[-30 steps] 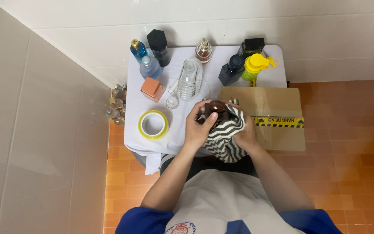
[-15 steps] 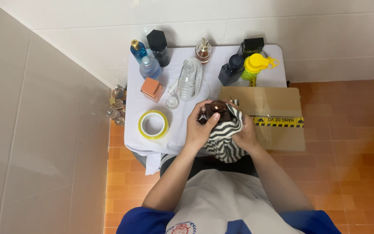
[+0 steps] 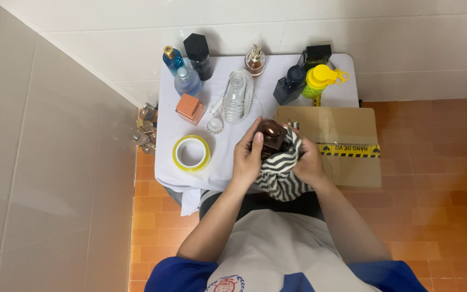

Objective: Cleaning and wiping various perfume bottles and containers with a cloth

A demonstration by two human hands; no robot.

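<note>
A dark brown bottle with a round cap (image 3: 269, 133) is gripped by my left hand (image 3: 248, 156) over the near edge of the white-covered table (image 3: 168, 127). My right hand (image 3: 307, 161) presses a black-and-white zebra-striped cloth (image 3: 281, 170) against the bottle's right side. The cloth wraps under the bottle and hangs toward my lap. Part of the bottle's body is hidden by my fingers and the cloth.
A yellow tape roll (image 3: 192, 153) lies left of my hands. Behind stand an orange box (image 3: 189, 108), blue bottles (image 3: 182, 74), a black bottle (image 3: 199, 56), a clear ribbed bottle (image 3: 236, 97), a small amber bottle (image 3: 254, 61), a dark bottle (image 3: 289, 85) and a yellow-capped bottle (image 3: 319, 79). A taped cardboard box (image 3: 341, 143) sits right.
My left thumb has lifted off the cap and my fingers have shifted up along the bottle, which has tilted a little. The cloth has bunched lower on the right side.
</note>
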